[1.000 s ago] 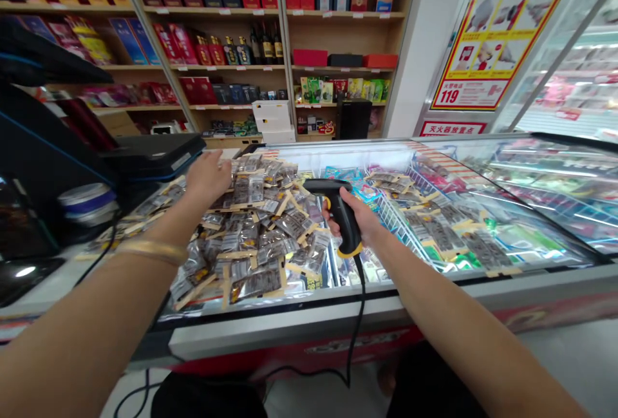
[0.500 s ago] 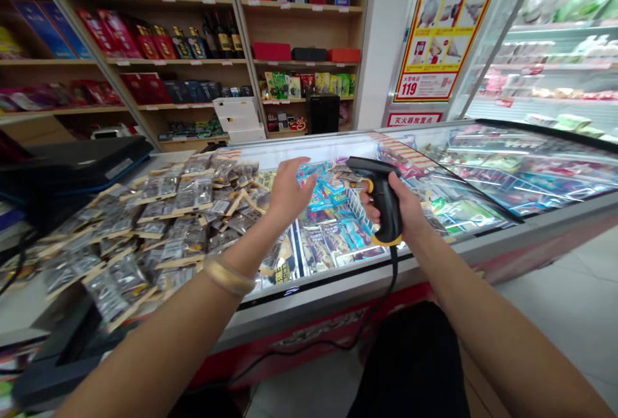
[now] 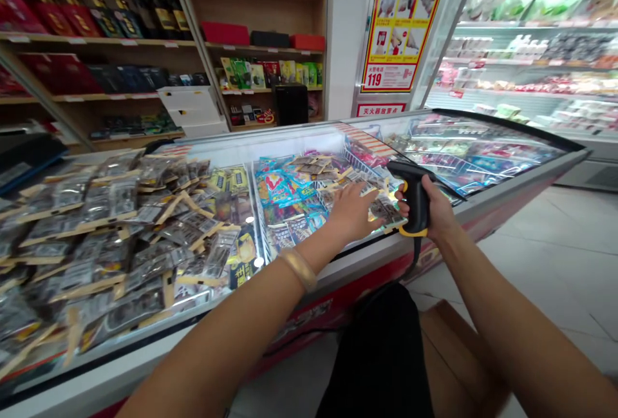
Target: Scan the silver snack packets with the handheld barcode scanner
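My right hand (image 3: 440, 213) is wrapped round the grip of a black and yellow barcode scanner (image 3: 417, 202), held upright over the front edge of a chest freezer (image 3: 309, 271). Its cable hangs down in front of the freezer. My left hand (image 3: 351, 213), a gold bangle on its wrist, reaches over the freezer with fingers spread and nothing visibly held. Small clear packets with tan edges (image 3: 379, 198) lie beneath and just beyond those fingers; whether the fingertips touch them I cannot tell. A large heap of similar packets (image 3: 111, 212) covers the freezer top at the left.
Blue ice-cream wrappers (image 3: 280, 183) show through the freezer glass. Behind are wooden shelves (image 3: 261, 47) of boxes and bottles, white boxes (image 3: 188, 109) and a red fire-hydrant poster (image 3: 405, 25). A lit chiller (image 3: 541, 64) stands at the right; a cardboard box (image 3: 454, 347) sits by my leg.
The view has swung right. My left hand has moved right, over the packets near the scanner, and its fingers are spread downward. My right hand still grips the scanner.
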